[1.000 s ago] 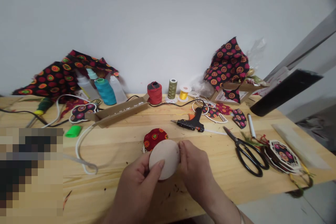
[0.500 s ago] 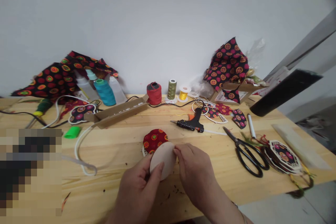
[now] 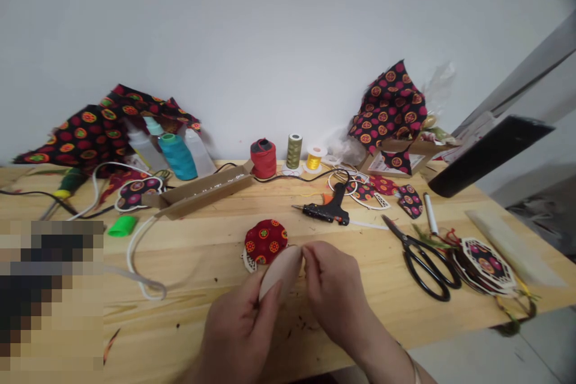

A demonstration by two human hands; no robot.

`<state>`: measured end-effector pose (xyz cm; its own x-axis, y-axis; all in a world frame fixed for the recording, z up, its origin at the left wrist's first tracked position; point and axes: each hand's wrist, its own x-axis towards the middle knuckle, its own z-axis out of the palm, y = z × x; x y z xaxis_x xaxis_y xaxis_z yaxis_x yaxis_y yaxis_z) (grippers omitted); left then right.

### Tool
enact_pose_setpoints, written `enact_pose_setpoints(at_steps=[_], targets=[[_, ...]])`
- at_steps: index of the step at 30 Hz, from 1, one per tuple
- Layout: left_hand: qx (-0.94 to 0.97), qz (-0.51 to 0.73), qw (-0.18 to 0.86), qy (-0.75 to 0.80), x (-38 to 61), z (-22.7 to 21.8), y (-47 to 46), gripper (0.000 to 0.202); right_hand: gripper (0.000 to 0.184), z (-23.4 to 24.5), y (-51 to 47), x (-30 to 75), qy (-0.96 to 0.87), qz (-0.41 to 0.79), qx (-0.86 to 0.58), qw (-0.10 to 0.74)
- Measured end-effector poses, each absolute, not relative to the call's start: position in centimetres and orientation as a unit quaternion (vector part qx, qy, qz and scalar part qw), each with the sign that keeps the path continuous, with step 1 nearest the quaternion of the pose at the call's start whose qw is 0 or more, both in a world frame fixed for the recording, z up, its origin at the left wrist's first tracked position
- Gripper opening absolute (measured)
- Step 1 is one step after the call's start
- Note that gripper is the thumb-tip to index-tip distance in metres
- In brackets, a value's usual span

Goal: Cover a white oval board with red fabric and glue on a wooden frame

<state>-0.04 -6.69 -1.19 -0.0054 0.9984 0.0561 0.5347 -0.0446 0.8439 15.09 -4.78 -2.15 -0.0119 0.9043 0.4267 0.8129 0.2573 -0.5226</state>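
Observation:
Both my hands hold a round, pale wooden disc (image 3: 281,272) just above the wooden table (image 3: 202,258), tilted almost edge-on to me. My left hand (image 3: 240,330) grips its lower left edge with thumb and fingers closed. My right hand (image 3: 335,294) pinches its upper right edge. Just behind the disc, a round piece covered in red patterned fabric (image 3: 266,241) lies flat on the table.
A black glue gun (image 3: 327,210) and black scissors (image 3: 423,258) lie to the right, near patterned ornaments (image 3: 488,264). Thread spools (image 3: 263,158), bottles (image 3: 180,155), a cardboard strip (image 3: 202,191), cables and patterned cloth (image 3: 90,126) line the back. A black lamp head (image 3: 490,156) juts in at right.
The disc has turned from nearly face-on to almost edge-on between my hands. More of the red fabric round behind it now shows.

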Motion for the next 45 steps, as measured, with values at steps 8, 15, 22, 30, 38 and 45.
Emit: enact_pose_setpoints(at_steps=[8,15,22,30,38,45], targets=[[0.498,0.401,0.495,0.588,-0.4,-0.5,-5.5,0.026,0.019,-1.4,-4.9,15.5,-0.665,0.12,-0.585,0.448],[0.533,0.413,0.398,0.622,0.4,-0.5,-6.5,0.02,0.017,-1.8,-5.3,14.4,-0.657,0.15,-0.603,0.427],[0.592,0.401,0.298,0.633,0.7,-0.2,-7.0,0.02,0.018,-1.4,-5.2,14.6,-0.639,0.189,-0.62,0.414],[0.634,0.394,0.251,0.616,0.9,-0.8,-7.3,0.028,0.022,-2.0,-5.5,13.8,-0.7,0.017,-0.612,0.368],[0.486,0.413,0.477,0.605,-0.5,0.0,-6.1,0.026,0.018,-0.1,-4.9,17.8,-0.651,0.061,-0.659,0.372],[0.329,0.441,0.637,0.541,-1.1,-0.8,-4.2,0.036,0.015,-0.1,-9.2,17.3,-0.858,0.17,-0.463,0.145]])
